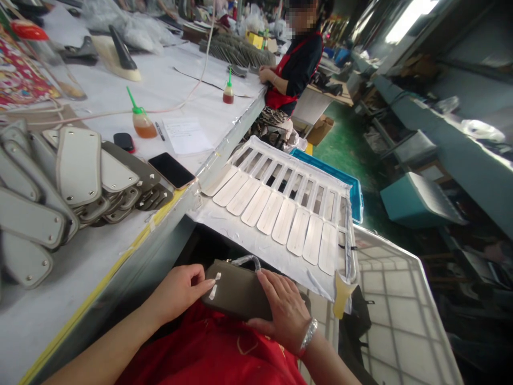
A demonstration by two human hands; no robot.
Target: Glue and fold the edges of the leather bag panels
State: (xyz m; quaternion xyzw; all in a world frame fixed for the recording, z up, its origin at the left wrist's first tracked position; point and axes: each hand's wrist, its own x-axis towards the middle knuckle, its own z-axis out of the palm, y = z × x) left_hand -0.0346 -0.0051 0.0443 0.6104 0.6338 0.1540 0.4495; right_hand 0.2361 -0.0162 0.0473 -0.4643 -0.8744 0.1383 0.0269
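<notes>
A dark grey-brown case, pouch-like with rounded ends [240, 293], lies across my lap. Two small white tabs [214, 291] stick to its left part. My left hand [182, 291] is closed at the case's left end, its thumb tip against the upper tab; its other fingertips are partly hidden. Spread over the right part, my right hand [282, 302] grips the case with the thumb at the near edge. A clear plastic-wrapped loop [248, 260] rises from the far edge, by my right fingertips.
Slotted rack [276, 184] with several pale strips stands ahead; a yellow-handled tool [342, 294] hangs at its corner. On the left table are stacked grey panels [79, 166], a phone [171, 170] and glue bottles [143, 124]. A co-worker [296, 64] stands beyond.
</notes>
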